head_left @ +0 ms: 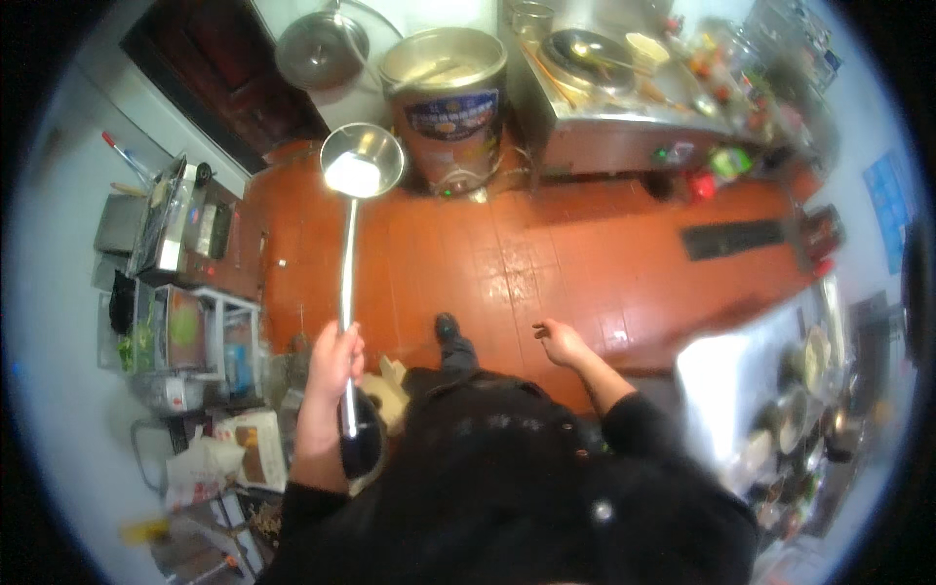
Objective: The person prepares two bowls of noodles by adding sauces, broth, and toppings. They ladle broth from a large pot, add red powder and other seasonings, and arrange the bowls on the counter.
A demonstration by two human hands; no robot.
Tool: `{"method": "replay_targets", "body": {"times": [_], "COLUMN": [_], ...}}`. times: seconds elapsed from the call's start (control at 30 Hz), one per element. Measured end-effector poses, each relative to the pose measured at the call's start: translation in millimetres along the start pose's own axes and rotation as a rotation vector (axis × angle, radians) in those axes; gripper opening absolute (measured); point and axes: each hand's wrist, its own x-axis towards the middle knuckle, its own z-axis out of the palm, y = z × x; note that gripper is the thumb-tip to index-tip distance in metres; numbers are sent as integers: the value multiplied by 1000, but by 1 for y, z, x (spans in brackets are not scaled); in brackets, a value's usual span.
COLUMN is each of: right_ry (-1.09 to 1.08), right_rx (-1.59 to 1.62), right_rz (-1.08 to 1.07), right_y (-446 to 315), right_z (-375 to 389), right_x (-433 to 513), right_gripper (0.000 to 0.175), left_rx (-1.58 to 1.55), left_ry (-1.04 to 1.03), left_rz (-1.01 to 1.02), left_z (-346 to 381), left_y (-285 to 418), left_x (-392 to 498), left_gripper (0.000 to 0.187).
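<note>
My left hand [336, 362] grips the handle of a long metal ladle [348, 270], whose bowl points away from me. Inside the bowl a bright white patch shows; liquid or glare, I cannot tell. Past the ladle stands a tall, round metal cooking pot [447, 142], with a long utensil [431, 74] resting across its mouth. A round metal lid [322, 51] is to the left of that pot. My right hand [561, 342] is in the air above the floor, fingers loosely apart and holding nothing.
Red-brown tiles [468, 256] cover the floor. A steel stove counter [636, 135] with a wok [589, 62] stands at the back right. Shelves [208, 333] and bags [205, 468] line the left. A white-topped counter [713, 387] with bowls is at the right; a dark door [227, 69] is back left.
</note>
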Motion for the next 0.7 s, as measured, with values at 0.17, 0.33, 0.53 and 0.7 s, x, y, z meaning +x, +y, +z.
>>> {"method": "replay_targets", "body": {"times": [0.17,0.33,0.53,0.7], "right_ry": [71,161,281,239], "right_rx": [83,115,708,982], "right_rz": [182,135,6,370], "right_y": [-33,-134,-226,-360], "right_z": [-23,-57,-48,-80], "right_x": [113,235,489,676], "right_gripper": [38,37,44,80], "left_rx": [104,544,987,1066], "left_ry": [0,126,234,245], "left_rz": [125,178,413,315], "left_z": [-15,-15,-11,-10], "left_y": [95,193,256,291], "left_x": [204,400,557,615], "left_gripper": [20,23,38,41]}}
